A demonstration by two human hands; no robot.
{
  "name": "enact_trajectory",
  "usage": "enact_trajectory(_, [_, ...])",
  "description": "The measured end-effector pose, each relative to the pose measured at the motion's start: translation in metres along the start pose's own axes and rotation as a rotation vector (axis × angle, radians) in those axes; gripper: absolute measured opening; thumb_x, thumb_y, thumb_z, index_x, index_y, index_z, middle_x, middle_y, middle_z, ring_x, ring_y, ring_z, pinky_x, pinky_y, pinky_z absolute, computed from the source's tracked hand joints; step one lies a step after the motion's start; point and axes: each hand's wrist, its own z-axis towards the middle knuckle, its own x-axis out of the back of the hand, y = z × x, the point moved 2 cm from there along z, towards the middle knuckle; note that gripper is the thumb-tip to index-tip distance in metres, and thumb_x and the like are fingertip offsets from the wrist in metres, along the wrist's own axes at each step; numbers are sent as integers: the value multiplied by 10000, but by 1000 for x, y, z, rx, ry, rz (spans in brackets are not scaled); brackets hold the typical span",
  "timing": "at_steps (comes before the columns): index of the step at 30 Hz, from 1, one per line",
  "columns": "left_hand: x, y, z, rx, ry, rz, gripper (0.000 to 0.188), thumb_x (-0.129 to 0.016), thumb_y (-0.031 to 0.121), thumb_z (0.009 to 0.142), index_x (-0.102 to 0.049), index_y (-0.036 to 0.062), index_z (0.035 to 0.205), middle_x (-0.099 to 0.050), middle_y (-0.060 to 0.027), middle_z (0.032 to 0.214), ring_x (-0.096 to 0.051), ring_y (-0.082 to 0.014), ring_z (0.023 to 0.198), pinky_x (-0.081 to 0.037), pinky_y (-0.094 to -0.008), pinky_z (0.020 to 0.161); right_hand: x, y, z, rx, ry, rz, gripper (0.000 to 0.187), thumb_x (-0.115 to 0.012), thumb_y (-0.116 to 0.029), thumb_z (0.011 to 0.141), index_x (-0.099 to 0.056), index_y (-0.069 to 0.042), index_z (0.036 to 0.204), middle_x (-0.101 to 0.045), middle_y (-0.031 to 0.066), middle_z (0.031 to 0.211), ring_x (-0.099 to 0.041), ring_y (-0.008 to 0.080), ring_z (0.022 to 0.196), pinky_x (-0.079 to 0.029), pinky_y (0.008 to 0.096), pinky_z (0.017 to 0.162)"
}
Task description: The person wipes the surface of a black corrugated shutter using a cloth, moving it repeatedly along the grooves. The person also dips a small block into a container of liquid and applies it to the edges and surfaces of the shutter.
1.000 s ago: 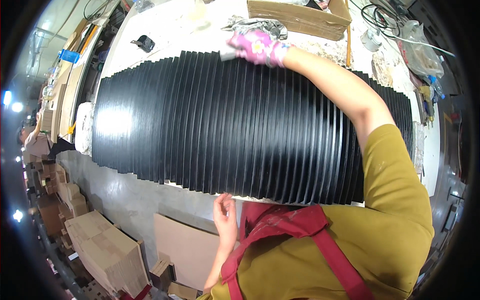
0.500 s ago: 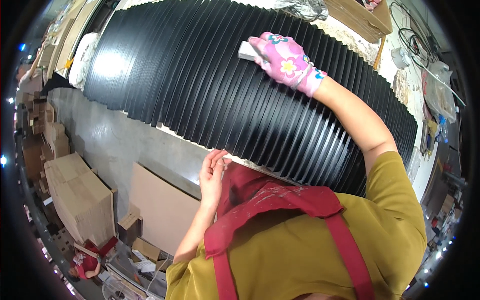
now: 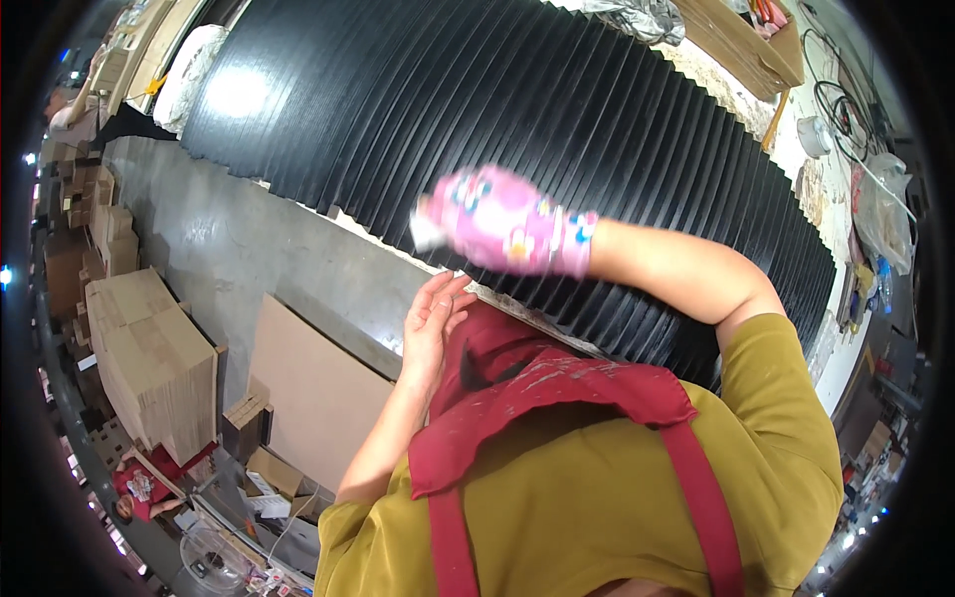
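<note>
Long, narrow black strips (image 3: 378, 119) lie side by side in a wide row on the worktable, their ends uneven along both edges. My right hand (image 3: 502, 224), in a pink flowered glove, is closed on a small whitish block (image 3: 428, 231). Motion blurs both, so the block's kind is unclear. They are over the near part of the strips, close to the front edge. Bare and loosely bent, my left hand (image 3: 435, 316) is by the table's near edge (image 3: 482, 292), fingers slightly apart with nothing visible in them.
At the far right are an open cardboard box (image 3: 751, 50), crumpled plastic (image 3: 637, 18), a roll of tape (image 3: 815, 136) and coiled cable (image 3: 844, 99). Stacked flat cartons (image 3: 149, 358) and a leaning brown board (image 3: 313, 383) stand left. A person in red (image 3: 149, 486) is lower left.
My right hand has swept toward me and leftward with the block, from the far part of the strips to near the front edge. My left hand's fingers have loosened a little.
</note>
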Motion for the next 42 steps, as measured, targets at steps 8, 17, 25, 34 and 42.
enact_trajectory(8, [18,-2,1,-26,147,-156,250,-507,120,926,-508,50,1166,-613,-93,1099,-600,-156,949,-472,-236,788,-15,11,36,-23,1,26,262,-594,-188,751,-589,-49,972,-564,88,873,-586,227,838,-456,351,706])
enact_trajectory(17, [35,3,14,-88,295,-240,256,-507,94,908,-514,41,1158,-618,-72,1009,-606,-128,845,-496,-211,727,-21,5,66,148,-88,67,240,-626,-166,738,-597,-31,935,-583,107,852,-609,266,787,-494,362,668])
enact_trajectory(25, [39,2,18,-126,316,-244,253,-516,127,911,-516,50,1152,-625,-54,972,-598,-130,858,-454,-242,766,-13,-9,74,194,-348,11,393,-635,-215,733,-554,-57,1083,-555,79,944,-594,246,897,-466,386,819])
enact_trajectory(34, [30,-2,14,-132,247,-174,221,-509,137,916,-523,64,1124,-626,-45,967,-595,-125,867,-437,-236,764,8,18,48,188,-201,254,284,-584,-95,797,-560,-33,1074,-564,90,823,-618,233,691,-506,330,592])
enact_trajectory(42, [17,9,7,-143,171,-194,231,-510,154,927,-515,57,1136,-620,-64,1026,-593,-151,918,-442,-260,798,56,-5,-38,183,-687,211,437,-636,-157,720,-559,-53,1138,-570,60,884,-604,213,805,-485,358,688])
